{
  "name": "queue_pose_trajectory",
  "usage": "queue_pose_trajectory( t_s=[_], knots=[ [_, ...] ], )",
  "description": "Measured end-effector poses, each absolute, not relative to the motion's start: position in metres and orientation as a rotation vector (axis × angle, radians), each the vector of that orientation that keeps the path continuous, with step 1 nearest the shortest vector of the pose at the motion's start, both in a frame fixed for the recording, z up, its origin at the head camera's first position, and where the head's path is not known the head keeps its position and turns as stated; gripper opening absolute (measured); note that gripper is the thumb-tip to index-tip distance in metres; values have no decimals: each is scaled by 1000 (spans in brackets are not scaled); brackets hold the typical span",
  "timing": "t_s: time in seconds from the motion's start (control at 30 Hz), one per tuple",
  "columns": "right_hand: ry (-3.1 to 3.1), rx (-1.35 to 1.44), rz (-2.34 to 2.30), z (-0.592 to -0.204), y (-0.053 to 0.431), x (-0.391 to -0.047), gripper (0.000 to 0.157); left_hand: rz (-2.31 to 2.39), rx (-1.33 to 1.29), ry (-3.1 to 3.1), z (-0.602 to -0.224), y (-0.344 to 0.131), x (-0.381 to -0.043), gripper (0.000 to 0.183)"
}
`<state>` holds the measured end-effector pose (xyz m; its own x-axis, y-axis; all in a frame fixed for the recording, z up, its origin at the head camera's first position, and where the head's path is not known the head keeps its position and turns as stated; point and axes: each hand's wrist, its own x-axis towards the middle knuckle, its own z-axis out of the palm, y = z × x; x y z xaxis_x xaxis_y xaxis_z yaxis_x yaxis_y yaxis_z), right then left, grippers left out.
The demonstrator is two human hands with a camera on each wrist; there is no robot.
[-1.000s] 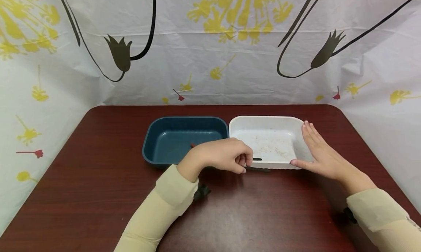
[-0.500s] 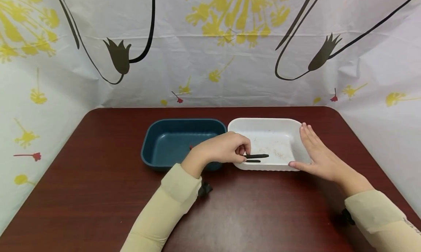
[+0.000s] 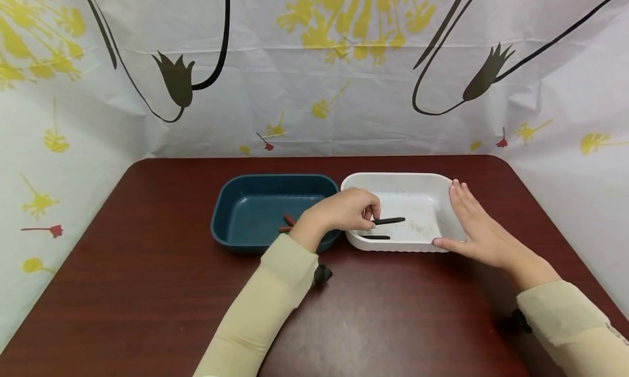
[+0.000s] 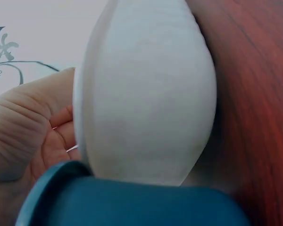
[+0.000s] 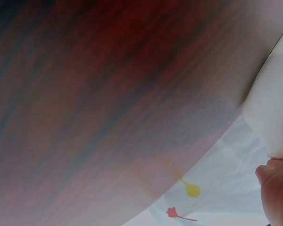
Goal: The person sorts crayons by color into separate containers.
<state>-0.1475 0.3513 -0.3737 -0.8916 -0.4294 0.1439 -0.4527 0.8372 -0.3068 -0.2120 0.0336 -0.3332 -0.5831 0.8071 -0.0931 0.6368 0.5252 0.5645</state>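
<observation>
In the head view my left hand reaches over the left end of the white tray. Its thumb and fingertips pinch a slim black crayon-like stick that points right. A second black stick lies below it, inside the tray near the front wall. My right hand is spread straight against the tray's right end, thumb on the front rim. In the left wrist view the tray wall hides the fingertips of the left hand. The right wrist view catches part of the right hand touching the tray.
Left of the white tray, almost touching it, stands a blue tray with reddish-brown sticks partly behind my left wrist. Brownish specks mark the white tray's floor. Both trays stand on a dark red wooden table, with a patterned cloth behind.
My left hand has lifted the black stick from the tray's front edge, moving it up and back over the tray. Another black stick now lies apart from it. The right hand stays put.
</observation>
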Motion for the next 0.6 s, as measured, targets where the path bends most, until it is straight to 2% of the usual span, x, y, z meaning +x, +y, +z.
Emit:
queue_pose_trajectory(
  t_s=[0.6],
  knots=[
    [-2960,687,530,-373,351,-147,111,522,1204,2499,-339,42,-210,4]
  ],
)
